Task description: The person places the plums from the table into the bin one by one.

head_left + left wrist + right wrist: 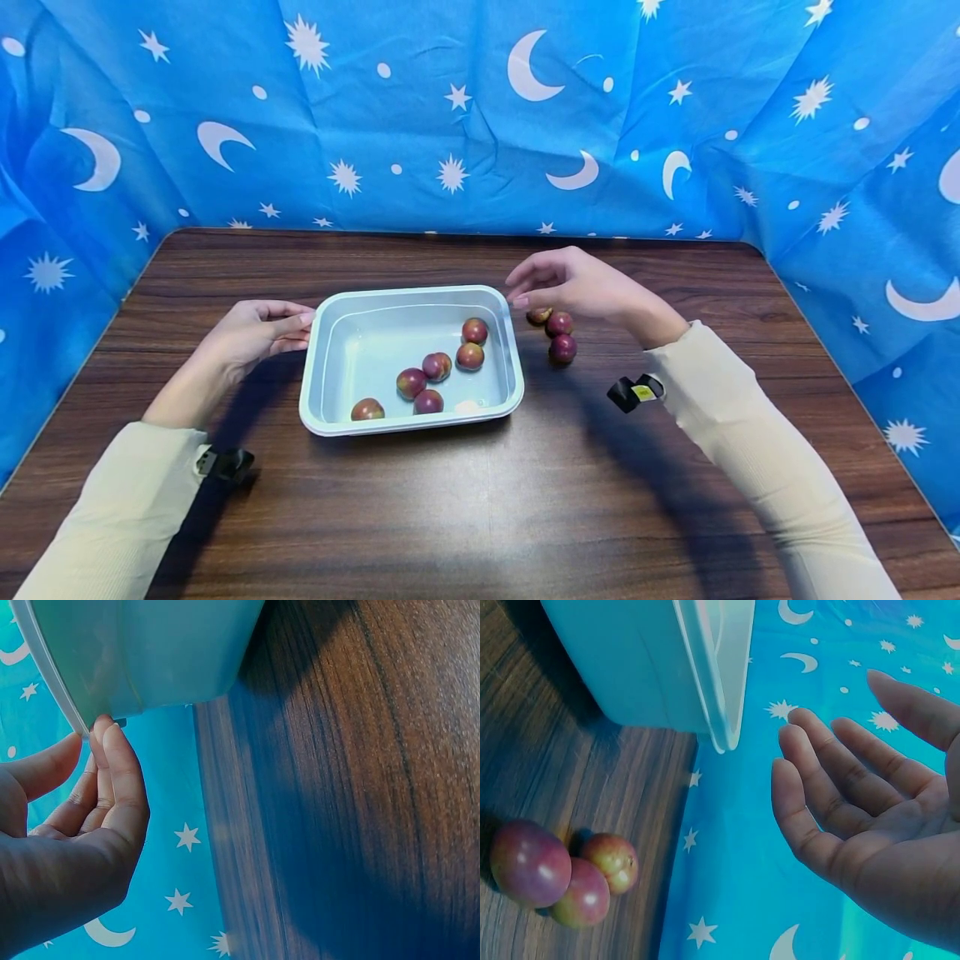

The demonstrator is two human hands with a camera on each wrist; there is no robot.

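the left hand (pixel 247 337) pinches the left rim of a white tub (pixel 410 293); a light, steady hold should stop it sliding. six plums (pixel 437 367) lie inside. three loose plums (pixel 562 348) sit on the table (pixel 450 517) just right of the tub, probably best picked singly. near them and the tub's far right corner, the right hand (pixel 573 283) holds nothing, fingers loosely bent, thumb apart. blue cloth (pixel 495 108) hangs behind.
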